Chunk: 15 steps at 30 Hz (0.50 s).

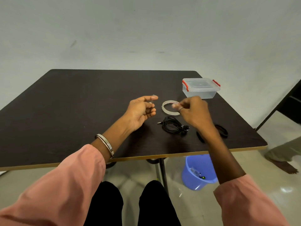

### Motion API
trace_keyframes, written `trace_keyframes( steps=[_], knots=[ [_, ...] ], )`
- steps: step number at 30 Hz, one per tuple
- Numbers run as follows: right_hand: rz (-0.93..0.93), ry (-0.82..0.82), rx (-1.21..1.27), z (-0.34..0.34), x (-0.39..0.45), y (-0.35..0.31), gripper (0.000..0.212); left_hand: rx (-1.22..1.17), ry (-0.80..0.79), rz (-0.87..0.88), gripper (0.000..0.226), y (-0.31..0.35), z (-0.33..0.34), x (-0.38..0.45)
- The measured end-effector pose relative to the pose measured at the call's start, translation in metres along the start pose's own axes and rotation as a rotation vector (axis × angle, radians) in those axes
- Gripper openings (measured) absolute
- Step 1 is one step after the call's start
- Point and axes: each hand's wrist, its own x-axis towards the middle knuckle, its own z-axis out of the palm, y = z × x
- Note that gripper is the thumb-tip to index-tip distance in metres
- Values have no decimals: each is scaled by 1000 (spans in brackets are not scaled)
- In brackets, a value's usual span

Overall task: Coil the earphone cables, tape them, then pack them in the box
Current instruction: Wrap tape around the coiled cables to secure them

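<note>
Two hands hover above the surface (81,103): the right hand (193,111) pinches the tape roll (165,110), the left hand (140,110) seemingly holds a clear tape strip on its raised forefinger, and the coiled earphones (173,125) lie just below both, nearer the right grip.

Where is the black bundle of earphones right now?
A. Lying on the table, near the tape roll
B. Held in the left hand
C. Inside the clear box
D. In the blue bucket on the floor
A: the coiled earphones lie on the dark table, just in front of the tape roll, while the box sits shut farther back.
</note>
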Motion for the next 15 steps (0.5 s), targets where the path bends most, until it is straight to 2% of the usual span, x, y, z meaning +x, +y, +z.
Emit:
trace_keyframes(
  steps=[3, 7, 10, 15],
  knots=[
    [57, -146, 351, 26, 3, -20, 26, 5, -34, 12, 37, -1, -1, -3],
    [240, -232, 620, 46, 15, -24, 29, 68, -69, 46, 40, -3, 0, -8],
    [315, -254, 716, 51, 21, -24, 26, 115, -83, 72, 39, -3, -3, -9],
    [394, -253, 777, 50, 28, -17, 6, 108, -101, 105, 38, -4, -4, -7]
  ],
)
